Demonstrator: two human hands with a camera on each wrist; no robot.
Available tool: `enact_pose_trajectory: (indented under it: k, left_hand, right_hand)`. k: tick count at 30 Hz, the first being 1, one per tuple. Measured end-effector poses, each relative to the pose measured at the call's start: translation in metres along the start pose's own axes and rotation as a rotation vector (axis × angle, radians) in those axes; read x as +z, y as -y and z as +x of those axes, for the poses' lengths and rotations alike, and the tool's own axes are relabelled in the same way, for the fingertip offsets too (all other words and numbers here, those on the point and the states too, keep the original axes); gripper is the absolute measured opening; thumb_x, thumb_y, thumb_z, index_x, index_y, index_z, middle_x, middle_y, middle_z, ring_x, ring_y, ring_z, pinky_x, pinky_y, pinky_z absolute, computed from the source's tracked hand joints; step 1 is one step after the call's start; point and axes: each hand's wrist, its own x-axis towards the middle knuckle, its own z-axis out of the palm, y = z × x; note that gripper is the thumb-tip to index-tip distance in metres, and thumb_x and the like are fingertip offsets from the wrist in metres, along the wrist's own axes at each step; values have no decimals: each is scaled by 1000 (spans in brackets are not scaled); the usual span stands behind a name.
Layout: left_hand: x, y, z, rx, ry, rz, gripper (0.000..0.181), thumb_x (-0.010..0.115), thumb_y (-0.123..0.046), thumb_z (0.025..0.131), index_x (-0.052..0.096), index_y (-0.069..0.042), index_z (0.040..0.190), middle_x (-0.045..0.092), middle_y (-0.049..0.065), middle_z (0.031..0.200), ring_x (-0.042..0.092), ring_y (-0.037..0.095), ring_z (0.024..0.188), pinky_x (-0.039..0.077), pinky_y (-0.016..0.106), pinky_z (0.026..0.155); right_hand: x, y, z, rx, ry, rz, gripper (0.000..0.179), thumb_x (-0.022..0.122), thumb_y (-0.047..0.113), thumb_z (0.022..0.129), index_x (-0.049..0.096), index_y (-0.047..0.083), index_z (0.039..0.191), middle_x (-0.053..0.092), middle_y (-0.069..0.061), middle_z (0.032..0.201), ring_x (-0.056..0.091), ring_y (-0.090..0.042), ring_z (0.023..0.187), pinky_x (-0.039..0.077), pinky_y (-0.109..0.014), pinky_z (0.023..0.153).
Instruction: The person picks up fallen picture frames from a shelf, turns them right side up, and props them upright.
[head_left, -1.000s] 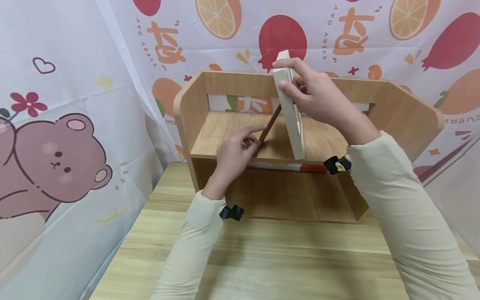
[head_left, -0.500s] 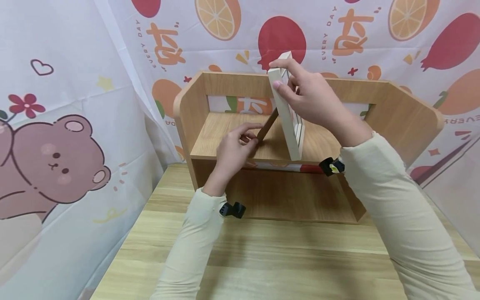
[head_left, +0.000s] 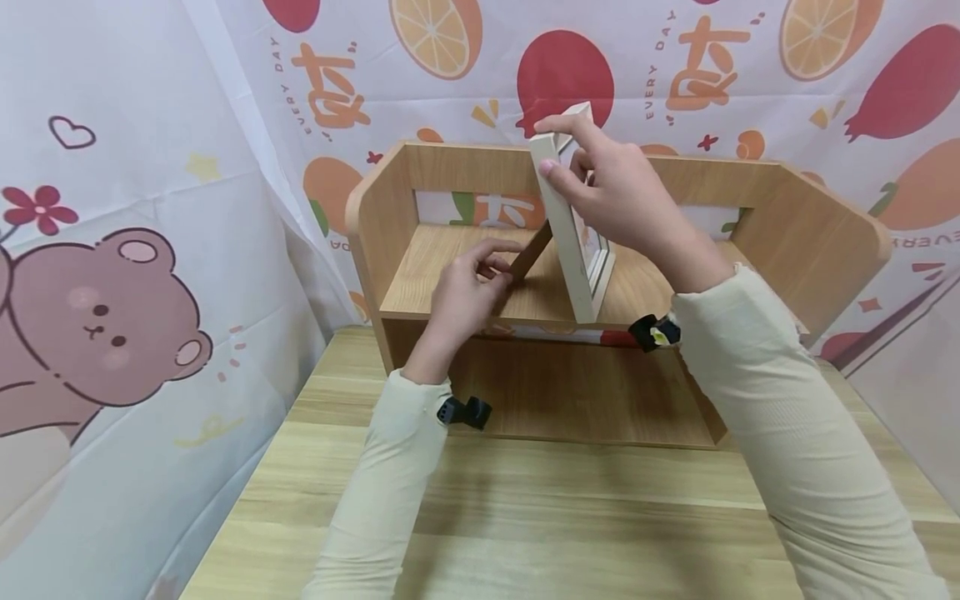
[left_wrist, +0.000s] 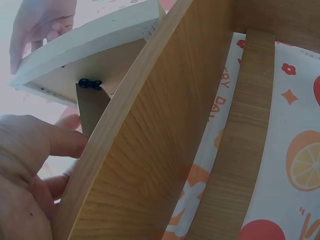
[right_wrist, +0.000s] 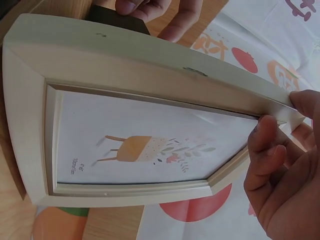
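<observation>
A cream picture frame (head_left: 564,242) stands upright, leaning slightly, on the upper board of the wooden shelf (head_left: 412,267). My right hand (head_left: 630,190) grips its top corner, thumb on the near edge and fingers over the top. Behind the frame, a brown stand leg (head_left: 531,253) slopes down to the board; my left hand (head_left: 467,292) pinches its lower part. The left wrist view shows the leg's black hinge (left_wrist: 90,84) on the frame's back. A print (right_wrist: 145,142) of a patterned vase with flowers fills the front, seen in the right wrist view.
The shelf has raised side panels (head_left: 813,225) and an open lower compartment (head_left: 585,387). It stands on a wooden table (head_left: 570,517). Behind hangs a fruit-print cloth (head_left: 450,108), and a bear-print cloth (head_left: 150,183) hangs at the left.
The frame has swivelled, its top shifting a little left, so more of its front shows. My right hand has moved left with it. My left hand stays at the leg, which has turned slightly.
</observation>
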Motion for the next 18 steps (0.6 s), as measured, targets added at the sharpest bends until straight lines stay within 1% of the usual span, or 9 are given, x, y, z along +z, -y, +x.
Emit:
enact_pose_trajectory:
  k: [6, 13, 18]
  left_hand:
    - [-1, 1, 5, -22, 3, 5, 35, 62, -3, 90, 67, -26, 116, 68, 4, 97, 62, 18, 91, 43, 31, 70]
    - [-2, 1, 10, -20, -15, 2, 35, 62, 0, 89, 68, -24, 114, 68, 5, 95, 62, 19, 88, 44, 30, 68]
    - [-2, 3, 12, -34, -14, -16, 35, 62, 1, 89, 69, -23, 114, 67, 6, 96, 61, 19, 87, 44, 29, 69]
  right_hand:
    - [3, 1, 4, 1, -21, -3, 40, 51, 35, 99, 47, 25, 137, 46, -3, 60, 42, -19, 51, 36, -28, 60]
    - [6, 4, 8, 36, -11, 42, 41, 51, 35, 99, 46, 24, 138, 47, -2, 59, 51, -18, 46, 44, -26, 52]
    - [8, 5, 10, 57, -6, 43, 41, 51, 35, 99, 45, 23, 137, 48, -2, 59, 51, -17, 45, 44, -26, 50]
